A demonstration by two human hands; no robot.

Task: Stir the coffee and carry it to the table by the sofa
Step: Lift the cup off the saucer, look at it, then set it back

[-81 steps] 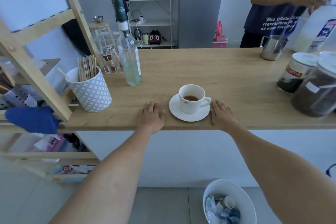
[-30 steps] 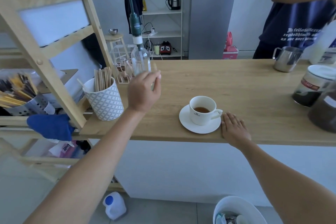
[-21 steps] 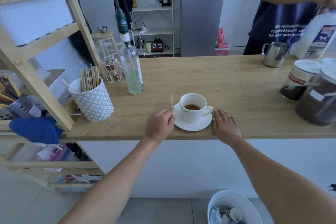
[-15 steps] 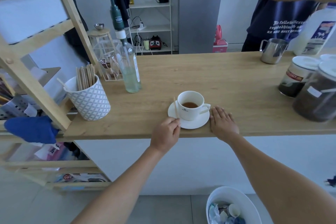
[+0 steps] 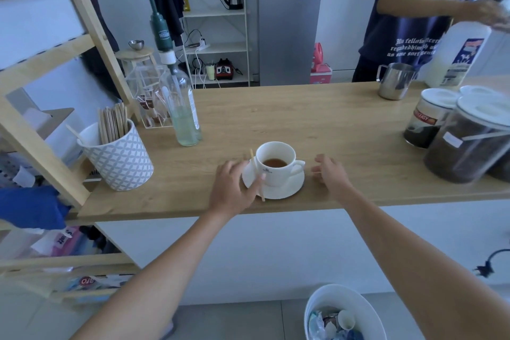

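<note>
A white cup [image 5: 276, 174] holding a little dark coffee stands on a white saucer [image 5: 289, 192] near the front edge of the wooden counter [image 5: 317, 124]. My left hand [image 5: 231, 190] rests at the saucer's left rim. It pinches a thin wooden stirring stick [image 5: 251, 157] that slants beside the cup, with its lower end over the saucer's front rim. My right hand [image 5: 331, 176] hovers just right of the saucer, fingers apart and slightly curled, holding nothing.
A patterned holder [image 5: 121, 163] full of sticks and a pump bottle [image 5: 183, 116] stand to the left. Two lidded jars [image 5: 466, 146] sit at right, with a steel pitcher [image 5: 394, 81] behind. A person [image 5: 422, 8] stands across the counter with a milk jug [image 5: 458, 55]. A white bin [image 5: 345, 312] is below.
My left hand took a stick from the holder and brought it down to the saucer's left side, now tilted against the cup. My right hand lifted slightly off the counter.
</note>
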